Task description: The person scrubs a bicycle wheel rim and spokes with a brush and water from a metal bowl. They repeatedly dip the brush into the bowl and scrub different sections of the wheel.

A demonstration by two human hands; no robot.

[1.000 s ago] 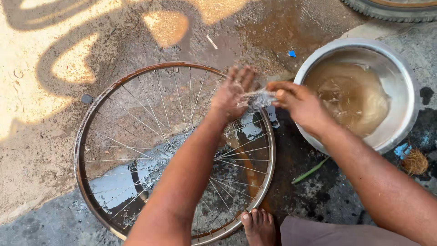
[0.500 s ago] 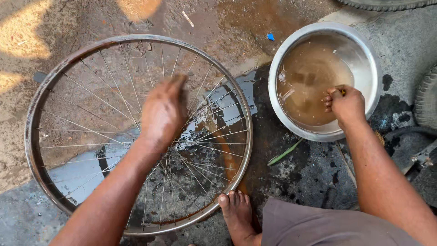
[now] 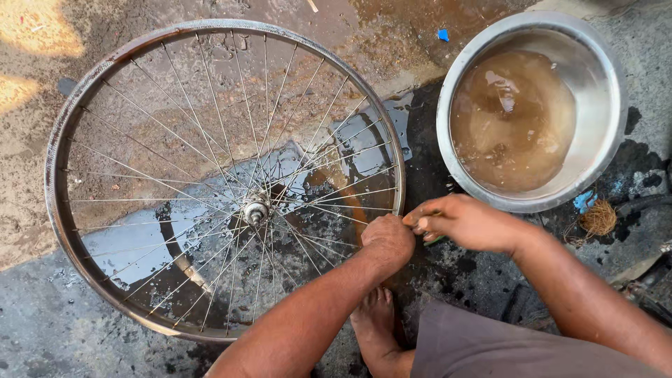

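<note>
Your left hand (image 3: 387,241) is closed over the near-right rim of the bicycle wheel (image 3: 224,180), which lies flat on the wet ground; your right hand (image 3: 465,222) pinches something small and green just beside it. A slip on that wet rim could likely jam your fingers into the spokes, or knock the water bowl (image 3: 533,110) at far right.

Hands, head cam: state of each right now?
Left hand: closed in a fist on the wheel rim.
Right hand: fingers curled around something small and green; what it is cannot be told.

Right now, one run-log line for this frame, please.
left hand: fist on wheel rim | right hand: fingers pinching small green item, beside rim | steel basin: murky water | ground: wet
</note>
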